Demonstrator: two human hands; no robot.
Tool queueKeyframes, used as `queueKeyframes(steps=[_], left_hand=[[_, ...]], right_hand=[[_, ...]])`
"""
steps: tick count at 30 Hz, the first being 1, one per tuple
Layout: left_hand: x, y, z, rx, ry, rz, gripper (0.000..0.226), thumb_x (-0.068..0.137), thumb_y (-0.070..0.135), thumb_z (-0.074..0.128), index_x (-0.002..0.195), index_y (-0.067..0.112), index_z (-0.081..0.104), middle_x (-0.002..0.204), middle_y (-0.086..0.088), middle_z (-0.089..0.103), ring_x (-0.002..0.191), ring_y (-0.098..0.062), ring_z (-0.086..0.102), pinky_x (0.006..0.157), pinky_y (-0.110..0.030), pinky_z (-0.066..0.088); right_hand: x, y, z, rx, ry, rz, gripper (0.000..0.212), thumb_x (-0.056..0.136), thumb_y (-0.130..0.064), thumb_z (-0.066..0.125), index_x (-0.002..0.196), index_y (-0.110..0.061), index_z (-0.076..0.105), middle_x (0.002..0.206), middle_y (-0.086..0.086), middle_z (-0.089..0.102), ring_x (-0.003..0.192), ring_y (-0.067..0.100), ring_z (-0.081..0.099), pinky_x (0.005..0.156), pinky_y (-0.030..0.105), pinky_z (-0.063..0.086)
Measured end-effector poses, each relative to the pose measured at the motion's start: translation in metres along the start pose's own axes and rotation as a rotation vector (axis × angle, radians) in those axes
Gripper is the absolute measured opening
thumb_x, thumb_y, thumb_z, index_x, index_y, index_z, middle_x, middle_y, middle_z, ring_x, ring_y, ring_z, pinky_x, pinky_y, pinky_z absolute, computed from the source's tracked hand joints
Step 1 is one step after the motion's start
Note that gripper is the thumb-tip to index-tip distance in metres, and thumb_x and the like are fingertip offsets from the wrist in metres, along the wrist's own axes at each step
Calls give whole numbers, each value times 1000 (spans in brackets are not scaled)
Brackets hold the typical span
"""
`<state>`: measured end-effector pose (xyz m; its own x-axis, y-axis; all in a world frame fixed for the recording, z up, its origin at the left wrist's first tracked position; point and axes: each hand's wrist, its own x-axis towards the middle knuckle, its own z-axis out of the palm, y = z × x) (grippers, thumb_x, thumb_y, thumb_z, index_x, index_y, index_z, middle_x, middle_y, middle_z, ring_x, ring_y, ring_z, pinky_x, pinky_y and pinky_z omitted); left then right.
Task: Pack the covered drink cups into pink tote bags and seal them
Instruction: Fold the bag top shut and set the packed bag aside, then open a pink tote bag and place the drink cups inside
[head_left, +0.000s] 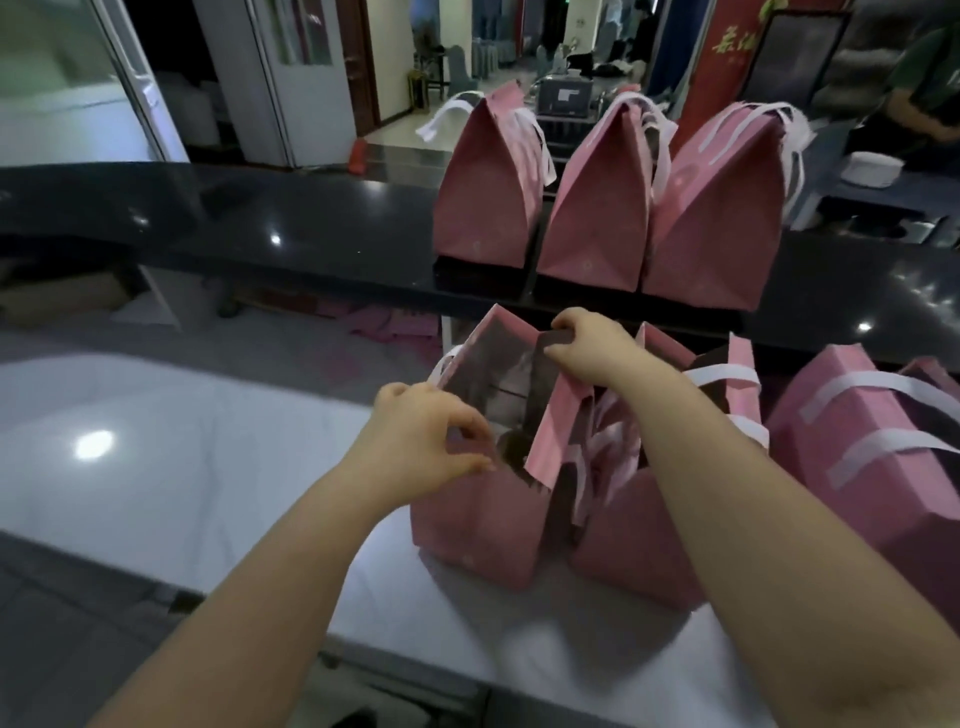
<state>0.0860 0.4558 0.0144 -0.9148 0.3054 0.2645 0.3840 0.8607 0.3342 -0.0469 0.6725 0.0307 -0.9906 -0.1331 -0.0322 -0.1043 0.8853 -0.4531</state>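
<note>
A pink tote bag (478, 519) stands open on the white counter (208, 457) in front of me. My left hand (431, 436) pinches the near edge of its mouth. My right hand (592, 348) grips the far edge at the top, holding the mouth apart. The inside of the bag is dark; I cannot tell whether a cup is in it. A second pink bag (644, 545) with white handles stands right beside it, partly behind my right forearm.
Three closed pink bags (488, 208) (597, 208) (722, 218) stand in a row on the black raised ledge (260, 223). More pink bags (872, 457) sit at the right. A person stands at the far right, beyond a white bowl (872, 169).
</note>
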Motion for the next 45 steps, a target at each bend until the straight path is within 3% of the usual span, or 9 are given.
queueKeyframes(steps=[5, 10, 15, 20, 25, 29, 34, 42, 45], left_hand=[[-18, -13, 2, 168, 222, -98, 13, 77, 18, 77, 76, 31, 75, 82, 13, 71, 93, -20, 62, 100, -43, 29], [-35, -58, -14, 157, 424, -308, 9, 78, 15, 80, 84, 22, 79, 103, 1, 72, 102, -28, 59, 89, -45, 43], [-58, -81, -7, -518, 497, -587, 18, 88, 21, 72, 106, 24, 73, 101, 8, 71, 93, -10, 66, 83, -27, 53], [-93, -75, 22, -981, 565, -681, 18, 96, 36, 59, 102, 23, 71, 96, 4, 75, 91, -12, 72, 75, -31, 61], [-106, -71, 44, -927, 600, -659, 25, 83, 13, 77, 100, 30, 71, 96, 7, 75, 91, -13, 72, 76, -29, 59], [-100, -71, 44, -999, 712, -719, 20, 85, 8, 74, 94, 26, 71, 89, 8, 76, 85, -11, 73, 71, -27, 61], [-112, -87, 36, -1063, 890, -823, 18, 87, 8, 73, 90, 26, 71, 84, 10, 75, 82, -9, 73, 68, -25, 60], [-193, -149, -19, -1036, 1186, -909, 17, 87, 15, 73, 89, 32, 75, 96, 9, 76, 93, -13, 73, 77, -34, 60], [-238, -171, -47, -975, 1291, -867, 29, 89, 10, 70, 81, 37, 77, 91, 12, 76, 86, -8, 73, 68, -25, 59]], right_hand=[[-11, -10, 1, 137, 23, -86, 37, 91, -29, 55, 128, -23, 56, 127, 7, 60, 119, 26, 52, 94, 34, 46], [-31, -22, 15, 266, -38, -187, 24, 91, -15, 54, 110, -23, 65, 110, 1, 66, 93, 17, 61, 71, 27, 45], [-41, -18, 28, 437, 113, -158, 25, 88, -7, 55, 100, -27, 66, 102, -1, 66, 89, 16, 62, 75, 30, 51], [-48, -6, 53, 934, 112, 60, 33, 88, -34, 69, 116, -18, 62, 109, -1, 65, 99, 17, 62, 86, 35, 53], [-63, -2, 99, 1150, 165, 148, 40, 84, -30, 75, 115, -8, 63, 101, 4, 69, 90, 18, 67, 75, 32, 54], [-73, -11, 123, 1203, 268, 92, 34, 92, -15, 65, 125, -9, 59, 116, 4, 67, 105, 16, 64, 89, 30, 53], [-80, -45, 140, 1289, 334, 132, 25, 97, -5, 53, 106, -24, 66, 107, -4, 70, 99, 13, 66, 86, 27, 54], [-95, -167, 172, 1320, 114, -36, 24, 95, -5, 56, 103, -24, 70, 100, -7, 74, 96, 12, 69, 80, 27, 57], [-103, -226, 197, 1337, 28, -110, 30, 95, 0, 54, 100, -27, 67, 99, -10, 74, 95, 8, 69, 79, 21, 55]])
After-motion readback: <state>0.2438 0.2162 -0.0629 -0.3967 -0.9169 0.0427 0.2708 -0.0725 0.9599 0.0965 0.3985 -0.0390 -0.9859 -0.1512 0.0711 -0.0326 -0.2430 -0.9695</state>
